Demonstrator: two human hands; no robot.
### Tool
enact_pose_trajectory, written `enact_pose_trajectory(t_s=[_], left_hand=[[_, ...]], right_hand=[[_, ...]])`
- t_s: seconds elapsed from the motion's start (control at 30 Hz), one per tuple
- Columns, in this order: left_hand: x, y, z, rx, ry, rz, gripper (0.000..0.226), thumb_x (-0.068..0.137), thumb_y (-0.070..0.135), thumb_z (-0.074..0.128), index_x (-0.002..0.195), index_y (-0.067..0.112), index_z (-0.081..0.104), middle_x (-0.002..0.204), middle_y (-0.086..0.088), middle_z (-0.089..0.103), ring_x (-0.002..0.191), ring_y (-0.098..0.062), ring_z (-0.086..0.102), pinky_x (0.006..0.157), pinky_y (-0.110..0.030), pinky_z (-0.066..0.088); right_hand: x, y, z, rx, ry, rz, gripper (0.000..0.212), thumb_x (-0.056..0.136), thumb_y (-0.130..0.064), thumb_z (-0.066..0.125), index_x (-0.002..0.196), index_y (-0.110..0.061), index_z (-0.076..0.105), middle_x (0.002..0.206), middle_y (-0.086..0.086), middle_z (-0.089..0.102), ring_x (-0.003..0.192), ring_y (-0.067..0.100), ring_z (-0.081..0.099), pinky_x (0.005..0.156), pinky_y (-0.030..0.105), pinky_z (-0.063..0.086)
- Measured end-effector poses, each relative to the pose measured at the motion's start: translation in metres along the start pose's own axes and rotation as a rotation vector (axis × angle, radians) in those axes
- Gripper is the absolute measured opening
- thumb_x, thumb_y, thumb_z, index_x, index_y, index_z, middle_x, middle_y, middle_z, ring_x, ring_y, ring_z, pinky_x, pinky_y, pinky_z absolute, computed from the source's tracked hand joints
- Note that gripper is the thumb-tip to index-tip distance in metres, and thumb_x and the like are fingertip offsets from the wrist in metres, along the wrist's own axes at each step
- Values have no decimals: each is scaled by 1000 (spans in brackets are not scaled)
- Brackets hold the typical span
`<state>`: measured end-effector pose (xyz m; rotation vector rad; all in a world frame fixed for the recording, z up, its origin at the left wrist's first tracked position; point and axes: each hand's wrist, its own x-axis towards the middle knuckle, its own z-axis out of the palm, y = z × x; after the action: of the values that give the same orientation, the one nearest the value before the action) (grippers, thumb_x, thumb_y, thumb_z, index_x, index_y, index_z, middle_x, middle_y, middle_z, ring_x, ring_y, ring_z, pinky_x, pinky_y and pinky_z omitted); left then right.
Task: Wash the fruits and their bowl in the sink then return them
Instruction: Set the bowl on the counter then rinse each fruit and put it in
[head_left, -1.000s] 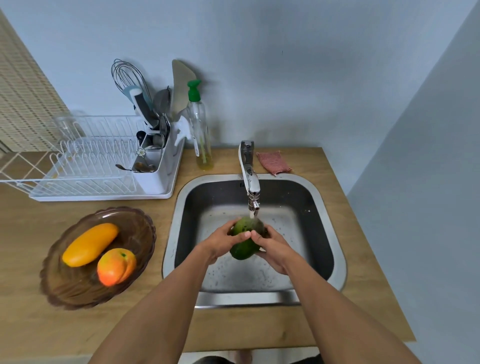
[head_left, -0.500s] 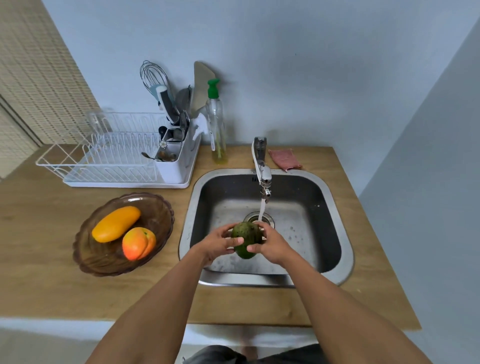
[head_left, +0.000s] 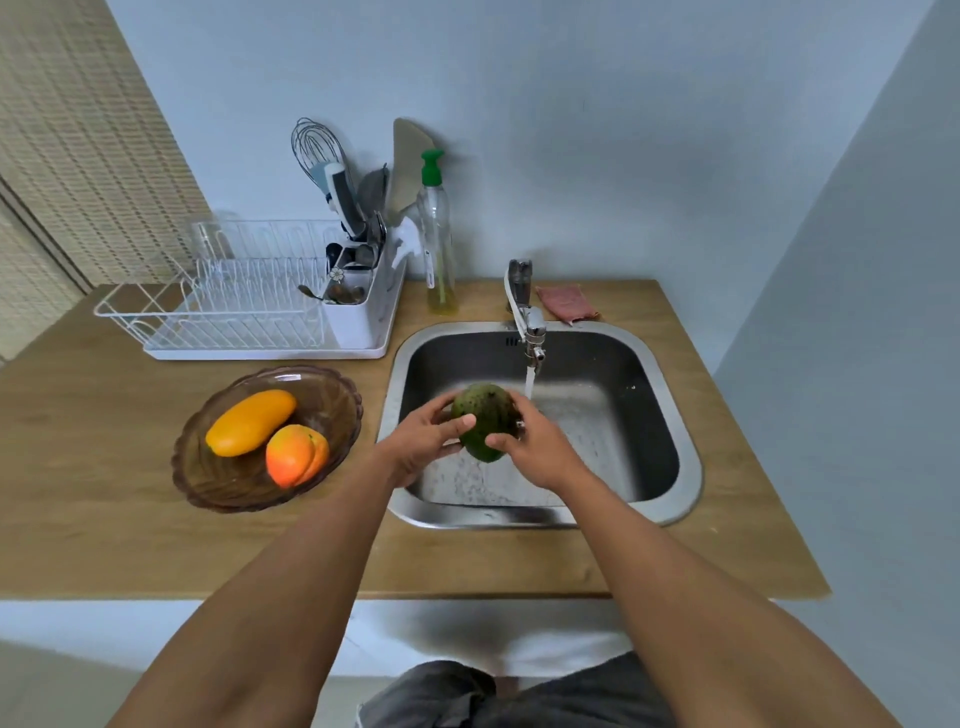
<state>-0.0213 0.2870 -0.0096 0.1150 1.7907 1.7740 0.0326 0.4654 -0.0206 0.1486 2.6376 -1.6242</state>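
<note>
Head view, bowl (head_left: 332, 395) holding mango (head_left: 251, 422) and peach (head_left: 296, 455), sink (head_left: 685, 457) wet

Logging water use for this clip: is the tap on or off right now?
On. A white stream falls from the tap spout into the sink, just right of the green fruit both hands hold.

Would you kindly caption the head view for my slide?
Both hands hold a green fruit over the sink beside the running tap.
</note>
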Motion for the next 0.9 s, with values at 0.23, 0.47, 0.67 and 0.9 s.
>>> enact_pose_trajectory(t_s=[0.23,0.47,0.67,0.9], left_hand=[[-19,10,6,112,40,25,52,91,15,65,139,19,47,138,-14,51,126,-30,50,105,-42,46],[-24,21,-3,191,53,56,59,85,25,72,136,31,43,140,-7,45,128,-29,46,106,-44,45],[-13,43,-11,108,86,54,63,83,25,73,140,24,45,136,-12,50,123,-33,53,101,-50,49],[17,113,-28,25,36,171,38,88,28,66,124,20,58,125,-11,60,105,-24,65,72,-32,60]], right_hand=[[-8,-9,5,-30,-13,17,64,88,-17,67,143,-28,37,132,5,57,124,26,53,106,45,44],[-7,-26,10,78,15,11,57,89,-15,65,140,-25,41,130,4,57,124,27,53,105,46,46],[11,-52,-4,85,-9,3,56,89,-17,67,139,-20,43,129,3,57,123,25,54,98,34,46],[61,-114,-41,-123,-53,-76,51,93,-39,58,138,-18,46,132,8,59,121,26,55,105,43,44]])
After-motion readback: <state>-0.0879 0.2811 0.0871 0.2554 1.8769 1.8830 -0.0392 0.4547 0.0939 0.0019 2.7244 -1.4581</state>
